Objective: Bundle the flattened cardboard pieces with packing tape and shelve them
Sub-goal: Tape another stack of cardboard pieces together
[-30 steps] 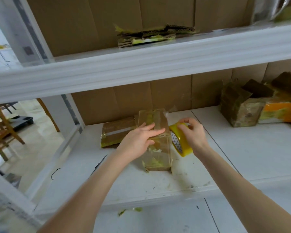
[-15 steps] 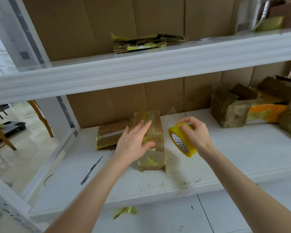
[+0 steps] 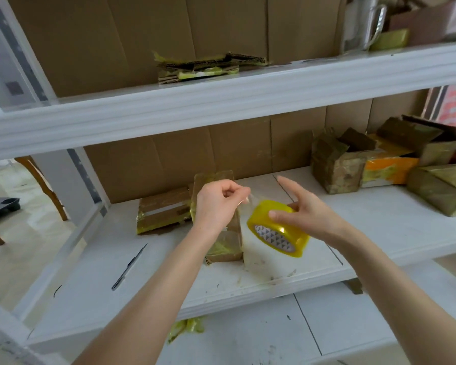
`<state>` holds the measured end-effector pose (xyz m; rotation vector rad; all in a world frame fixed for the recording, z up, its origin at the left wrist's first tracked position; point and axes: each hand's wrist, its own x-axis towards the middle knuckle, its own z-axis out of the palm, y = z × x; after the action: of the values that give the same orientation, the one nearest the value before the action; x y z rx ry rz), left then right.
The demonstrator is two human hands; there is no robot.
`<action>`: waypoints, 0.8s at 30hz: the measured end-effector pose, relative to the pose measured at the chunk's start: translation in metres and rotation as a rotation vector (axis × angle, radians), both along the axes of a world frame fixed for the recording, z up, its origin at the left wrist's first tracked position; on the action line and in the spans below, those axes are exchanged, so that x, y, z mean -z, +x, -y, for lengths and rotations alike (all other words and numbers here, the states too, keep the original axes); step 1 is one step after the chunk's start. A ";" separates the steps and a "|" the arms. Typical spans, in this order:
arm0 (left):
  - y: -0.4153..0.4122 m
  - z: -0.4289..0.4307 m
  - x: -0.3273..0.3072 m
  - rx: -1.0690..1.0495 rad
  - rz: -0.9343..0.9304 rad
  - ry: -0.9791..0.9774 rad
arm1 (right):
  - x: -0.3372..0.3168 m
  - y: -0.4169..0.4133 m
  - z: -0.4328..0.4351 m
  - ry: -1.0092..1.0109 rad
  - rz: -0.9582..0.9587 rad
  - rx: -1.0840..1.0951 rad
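Note:
My right hand (image 3: 304, 209) grips a yellow roll of packing tape (image 3: 278, 229) above the middle shelf (image 3: 379, 227), with its index finger stretched out. My left hand (image 3: 216, 204) pinches the loose clear end of the tape (image 3: 250, 197) and holds it just left of the roll. Under my left hand a tape-wrapped cardboard bundle (image 3: 225, 241) lies lengthwise on the shelf, partly hidden by my wrist. A second flat taped bundle (image 3: 163, 213) lies to its left. Another flattened cardboard bundle (image 3: 208, 67) rests on the upper shelf (image 3: 248, 101).
A thin knife or pen (image 3: 129, 264) lies on the shelf at left. Several worn cardboard boxes (image 3: 337, 164) crowd the right end of the middle shelf. Tape scraps (image 3: 187, 327) lie on the lower shelf. A wooden chair (image 3: 42, 185) stands beyond the left post.
My left hand has lifted off the bundle and taken the tape's free end between its fingers. My right hand has raised and tilted the roll toward me.

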<state>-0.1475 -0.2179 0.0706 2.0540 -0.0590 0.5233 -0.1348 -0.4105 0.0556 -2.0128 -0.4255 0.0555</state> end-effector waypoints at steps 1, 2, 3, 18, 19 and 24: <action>-0.002 0.000 0.004 -0.006 -0.021 -0.028 | 0.005 -0.001 0.004 0.053 -0.082 -0.019; -0.004 0.000 0.007 -0.012 -0.040 -0.058 | 0.011 -0.002 0.009 0.095 -0.150 -0.059; -0.006 0.000 0.009 -0.015 -0.055 -0.095 | 0.016 -0.003 0.013 0.136 -0.209 -0.118; -0.043 -0.058 0.016 -0.149 0.004 -0.243 | 0.007 -0.004 0.019 -0.183 0.106 -0.220; -0.046 -0.062 0.014 -0.152 0.013 -0.239 | 0.007 -0.004 0.018 -0.269 0.136 -0.165; -0.049 -0.069 0.012 -0.191 0.015 -0.248 | 0.012 -0.007 0.026 -0.087 -0.133 -0.336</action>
<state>-0.1967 -0.1486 0.0587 1.8220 0.1867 0.6310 -0.1419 -0.4361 0.0439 -1.9889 -0.6805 0.4195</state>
